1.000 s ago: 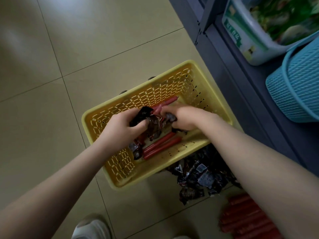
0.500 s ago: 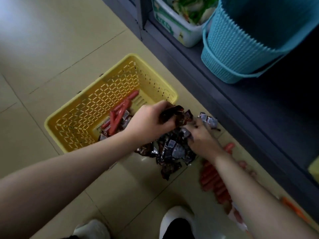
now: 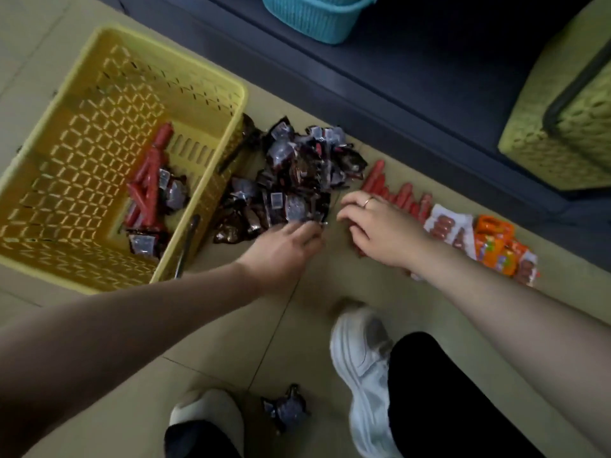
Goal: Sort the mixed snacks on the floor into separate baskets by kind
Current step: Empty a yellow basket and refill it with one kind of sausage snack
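Packets (image 3: 294,180), dark foil, heaped on floor just right of yellow basket (image 3: 43,239). Likely light, crinkly, slippery; pinch an edge seam. Left hand (image 3: 284,249) fingers at pile's near edge, grip unclear. Right hand (image 3: 380,226) fingers curled, apparently empty, over red sausages (image 3: 413,196).

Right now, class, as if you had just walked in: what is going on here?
A person crouches on the tiled floor sorting snacks. Both hands, the left hand and the right hand, reach into a pile of dark packets lying beside a yellow basket. The basket still holds a mix of red sausage sticks and a few dark packets. More red sticks and orange packets lie on the floor to the right. One stray dark packet sits between the shoes.
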Action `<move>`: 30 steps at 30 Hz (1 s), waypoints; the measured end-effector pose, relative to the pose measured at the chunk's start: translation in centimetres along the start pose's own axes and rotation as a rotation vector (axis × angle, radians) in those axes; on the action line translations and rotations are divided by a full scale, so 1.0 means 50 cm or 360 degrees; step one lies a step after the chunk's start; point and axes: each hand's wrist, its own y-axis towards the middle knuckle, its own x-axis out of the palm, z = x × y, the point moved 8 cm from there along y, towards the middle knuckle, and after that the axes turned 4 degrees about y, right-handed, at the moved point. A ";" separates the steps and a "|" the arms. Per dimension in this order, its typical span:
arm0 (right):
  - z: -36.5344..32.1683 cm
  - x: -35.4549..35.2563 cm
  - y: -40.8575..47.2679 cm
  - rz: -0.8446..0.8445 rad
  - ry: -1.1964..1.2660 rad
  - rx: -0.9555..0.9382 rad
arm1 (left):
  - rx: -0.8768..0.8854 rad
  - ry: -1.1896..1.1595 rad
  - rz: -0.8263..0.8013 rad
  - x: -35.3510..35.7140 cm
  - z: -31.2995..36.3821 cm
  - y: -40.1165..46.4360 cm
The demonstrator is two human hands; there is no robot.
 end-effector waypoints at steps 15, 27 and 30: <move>0.001 0.261 -0.124 -0.0413 0.0075 0.0375 | 0.0840 -0.0062 -0.1240 0.369 0.246 -0.262; -0.006 0.212 -0.099 -0.0095 0.1474 0.0760 | -0.0305 -0.0964 -0.0006 0.154 0.053 -0.099; -0.067 0.176 -0.062 -0.0115 0.2108 0.0638 | -0.0552 -0.1009 0.0462 0.017 -0.034 -0.072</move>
